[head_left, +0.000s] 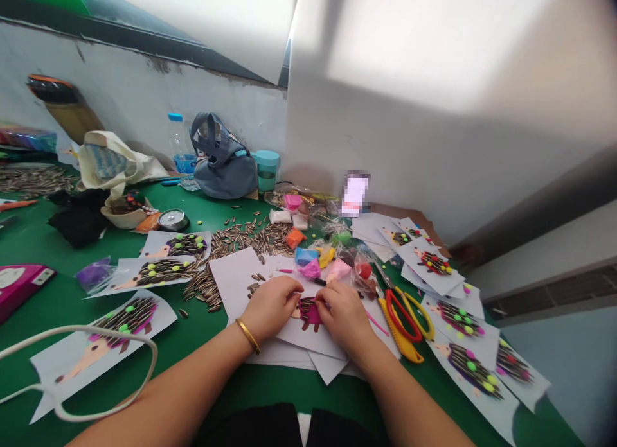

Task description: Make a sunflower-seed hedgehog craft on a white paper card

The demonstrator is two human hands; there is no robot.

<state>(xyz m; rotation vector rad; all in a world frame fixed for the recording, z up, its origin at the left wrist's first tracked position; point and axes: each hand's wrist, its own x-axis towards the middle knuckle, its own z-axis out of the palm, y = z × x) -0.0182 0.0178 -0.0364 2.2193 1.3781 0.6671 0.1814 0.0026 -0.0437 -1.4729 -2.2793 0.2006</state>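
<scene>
My left hand (276,304) rests at the left side of a half-covered hedgehog picture, its thumb and forefinger pinched together. Close by on the right, my right hand (341,313) is also pinched, fingertips over the hedgehog's body. Whatever either pinch holds is too small or hidden to name. The hedgehog's magenta clay body (311,309) carries several dark seeds and lies on a white sheet (308,345), on top of other sheets. A few sunflower seeds (255,279) lie on paper beyond my left hand, in front of a large seed pile (248,240).
Bagged coloured clay (307,257) lies beyond my hands. Scissors (403,312) and a yellow utility knife (401,331) are at right. Seeded hedgehog pictures (475,370) lie on both sides. A white cable (152,363) loops near my left forearm. A blue-grey bag (226,167) stands behind.
</scene>
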